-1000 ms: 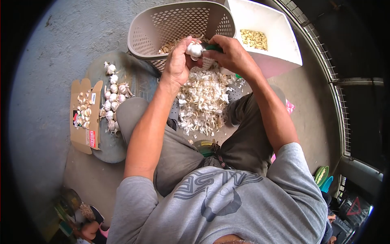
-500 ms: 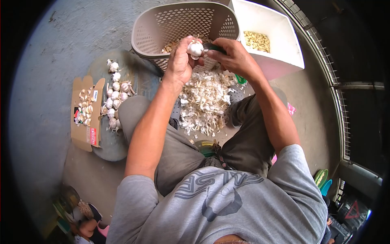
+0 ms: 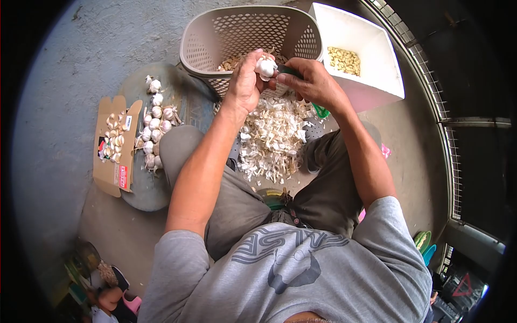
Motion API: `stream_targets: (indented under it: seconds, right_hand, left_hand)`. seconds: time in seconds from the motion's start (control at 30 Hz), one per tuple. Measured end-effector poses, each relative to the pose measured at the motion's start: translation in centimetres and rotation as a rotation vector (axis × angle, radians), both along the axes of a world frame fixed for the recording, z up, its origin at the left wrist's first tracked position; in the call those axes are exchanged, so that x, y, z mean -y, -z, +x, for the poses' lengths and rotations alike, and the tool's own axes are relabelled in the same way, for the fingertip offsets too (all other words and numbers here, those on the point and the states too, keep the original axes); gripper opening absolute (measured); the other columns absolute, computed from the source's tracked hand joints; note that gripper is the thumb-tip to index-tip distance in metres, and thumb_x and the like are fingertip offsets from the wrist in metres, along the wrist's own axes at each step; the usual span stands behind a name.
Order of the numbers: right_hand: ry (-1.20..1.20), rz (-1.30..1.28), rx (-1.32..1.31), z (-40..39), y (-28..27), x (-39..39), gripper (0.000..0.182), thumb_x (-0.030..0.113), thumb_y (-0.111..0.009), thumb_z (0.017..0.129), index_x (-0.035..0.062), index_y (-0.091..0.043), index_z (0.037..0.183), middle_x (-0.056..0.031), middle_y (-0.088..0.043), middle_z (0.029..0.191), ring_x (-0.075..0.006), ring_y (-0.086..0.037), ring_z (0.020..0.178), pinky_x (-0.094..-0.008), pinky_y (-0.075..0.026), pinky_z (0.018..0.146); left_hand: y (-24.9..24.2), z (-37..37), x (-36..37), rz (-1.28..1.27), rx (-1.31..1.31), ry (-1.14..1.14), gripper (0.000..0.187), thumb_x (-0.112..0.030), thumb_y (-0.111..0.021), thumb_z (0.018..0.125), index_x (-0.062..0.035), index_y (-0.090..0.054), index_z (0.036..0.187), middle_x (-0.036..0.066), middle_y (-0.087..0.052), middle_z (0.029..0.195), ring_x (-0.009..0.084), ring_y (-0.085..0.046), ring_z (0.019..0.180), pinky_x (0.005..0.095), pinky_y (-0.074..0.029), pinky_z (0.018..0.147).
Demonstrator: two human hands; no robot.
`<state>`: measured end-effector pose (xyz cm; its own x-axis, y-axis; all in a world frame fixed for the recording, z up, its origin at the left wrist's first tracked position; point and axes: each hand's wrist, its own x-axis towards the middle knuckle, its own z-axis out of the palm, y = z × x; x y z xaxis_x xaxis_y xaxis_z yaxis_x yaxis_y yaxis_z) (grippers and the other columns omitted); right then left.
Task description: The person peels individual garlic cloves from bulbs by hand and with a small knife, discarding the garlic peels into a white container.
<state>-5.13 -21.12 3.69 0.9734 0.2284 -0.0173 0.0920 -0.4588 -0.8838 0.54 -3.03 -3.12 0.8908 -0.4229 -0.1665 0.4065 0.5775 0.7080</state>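
Note:
My left hand (image 3: pixel 245 86) is closed around a white garlic bulb (image 3: pixel 266 68), held up in front of the plastic laundry-style basket (image 3: pixel 207 32). In my right hand (image 3: pixel 318 83) is a knife (image 3: pixel 290 70) with a dark handle, its tip end against the bulb's right side. Most of the blade is hidden. Below both hands, between my feet, lies a heap of garlic skins (image 3: pixel 274 137). Loose cloves (image 3: pixel 231 63) lie inside the basket.
Several whole garlic bulbs (image 3: pixel 155 124) rest on a round grey surface (image 3: pixel 142 199) at left, beside a cardboard box (image 3: pixel 125 156) holding loose cloves. Right of the basket stands a white bin (image 3: pixel 371 40) with peeled cloves (image 3: pixel 343 61). Another person (image 3: pixel 110 299) is partly visible at lower left.
Both hands, with the bulb and knife, appear slightly lower and to the right. The basket also sits a little lower in view, so the camera has shifted somewhat.

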Motion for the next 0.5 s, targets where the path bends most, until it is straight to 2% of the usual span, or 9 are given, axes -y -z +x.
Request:
stream_targets:
  seconds: [0.07,0.17,0.37,0.5]
  right_hand:
    - [0.064,0.009,-0.003,-0.1,-0.4,-0.4,0.031,0.027,-0.072,0.097,-0.0036,-0.068,0.097,-0.0039,-0.058,0.066,-0.0098,-0.055,0.055,-0.0312,-0.045,0.05]
    - [0.036,0.016,-0.018,0.0,-0.3,-0.3,0.03,0.025,-0.071,0.097,-0.0041,-0.068,0.095,-0.0047,-0.059,0.065,-0.0107,-0.056,0.055,-0.031,-0.046,0.05]
    - [0.074,-0.037,-0.024,0.1,-0.3,-0.2,0.028,0.023,-0.07,0.097,-0.0042,-0.067,0.094,-0.0058,-0.058,0.064,-0.012,-0.056,0.055,-0.0325,-0.045,0.05]
    - [0.023,-0.085,0.074,0.5,0.8,0.3,0.028,0.022,-0.072,0.095,-0.0056,-0.066,0.094,-0.0089,-0.057,0.063,-0.0154,-0.058,0.058,-0.0361,-0.046,0.055]
  left_hand:
    - [-0.1,-0.1,0.1,0.013,0.018,0.007,0.035,-0.038,-0.058,0.102,-0.0044,-0.066,0.106,0.007,-0.068,0.081,0.0189,-0.066,0.066,0.0328,-0.056,0.058]
    - [0.0,-0.1,0.0,0.064,0.074,0.04,0.035,-0.039,-0.058,0.102,-0.0049,-0.066,0.105,0.006,-0.068,0.08,0.0186,-0.066,0.063,0.0318,-0.056,0.056]
    - [0.4,-0.3,0.5,0.095,0.11,0.006,0.036,-0.04,-0.057,0.103,-0.0051,-0.066,0.105,0.006,-0.068,0.08,0.0178,-0.065,0.062,0.0311,-0.054,0.053]
    - [-0.1,-0.9,0.5,0.181,0.19,-0.001,0.035,-0.039,-0.057,0.104,-0.0056,-0.066,0.105,0.005,-0.066,0.079,0.0169,-0.064,0.063,0.0306,-0.053,0.052]
